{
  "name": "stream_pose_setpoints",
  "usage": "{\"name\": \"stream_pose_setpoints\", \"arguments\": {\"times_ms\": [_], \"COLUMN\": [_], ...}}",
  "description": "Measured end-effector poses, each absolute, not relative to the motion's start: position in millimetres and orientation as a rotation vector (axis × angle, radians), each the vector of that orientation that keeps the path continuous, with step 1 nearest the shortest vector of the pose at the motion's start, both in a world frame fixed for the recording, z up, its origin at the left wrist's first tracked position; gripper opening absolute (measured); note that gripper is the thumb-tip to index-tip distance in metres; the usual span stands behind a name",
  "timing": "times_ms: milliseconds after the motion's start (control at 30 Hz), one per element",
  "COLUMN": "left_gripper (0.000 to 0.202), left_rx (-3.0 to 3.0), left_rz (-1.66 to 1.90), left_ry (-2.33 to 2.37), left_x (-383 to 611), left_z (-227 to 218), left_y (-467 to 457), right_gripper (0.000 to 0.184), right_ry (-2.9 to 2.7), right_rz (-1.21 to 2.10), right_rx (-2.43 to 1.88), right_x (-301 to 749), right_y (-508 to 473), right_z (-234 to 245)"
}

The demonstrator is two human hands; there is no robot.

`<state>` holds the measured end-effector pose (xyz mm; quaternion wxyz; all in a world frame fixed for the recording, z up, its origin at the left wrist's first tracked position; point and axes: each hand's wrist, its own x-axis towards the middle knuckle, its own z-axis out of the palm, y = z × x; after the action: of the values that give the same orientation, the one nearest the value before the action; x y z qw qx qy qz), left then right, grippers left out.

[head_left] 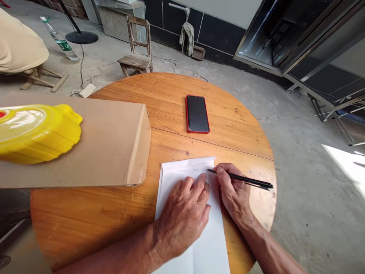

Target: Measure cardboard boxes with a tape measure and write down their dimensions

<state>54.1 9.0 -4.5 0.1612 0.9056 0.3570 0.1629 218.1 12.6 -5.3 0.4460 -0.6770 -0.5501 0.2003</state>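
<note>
So, only the head view here, looking down at my own two hands on a round wooden tabletop [242,125]. My right hand [235,192] has a black pen [239,177] pinched between thumb and fingers, near the tip end. The pen lies kinda sideways: tip pointing left, back end sticking out to the right and a little closer to me. The white paper [208,243] goes the other way, its long axis running from me toward the far side of the tabletop, so the two are roughly crosswise. The tip sits at the right end of a row of faint marks by the paper's far edge; can't say for sure if it's actually touching, and the marks are too small to read. My left hand [184,211] isn't gripping anything, just resting on the paper with the fingers loosely bent, index fingertip just beside the pen tip on my side. The right hand's obviously the nearer one to the pen, out at the paper's right edge. Past the paper there's a phone [197,114] in a red case, and off left a cardboard box [114,144] with a yellow plastic thing [42,133] on top.
</note>
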Motion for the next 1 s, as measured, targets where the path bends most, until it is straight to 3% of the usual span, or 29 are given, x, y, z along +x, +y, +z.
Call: {"name": "stream_pose_setpoints", "arguments": {"times_ms": [800, 1000], "left_gripper": [0.038, 0.038], "left_rx": [2.610, 2.598], "left_rz": [0.471, 0.460], "left_ry": [1.026, 1.020], "left_x": [53.5, 53.2], "left_z": [-6.5, -5.2], "left_y": [7.8, 8.3], "right_gripper": [0.020, 0.023], "right_ry": [-1.379, -1.232], "right_rz": [0.485, 0.641], "right_rx": [-1.718, -1.687], "right_x": [219.0, 220.0], "right_y": [10.6, 9.5], "right_z": [-3.3, -6.6]}}
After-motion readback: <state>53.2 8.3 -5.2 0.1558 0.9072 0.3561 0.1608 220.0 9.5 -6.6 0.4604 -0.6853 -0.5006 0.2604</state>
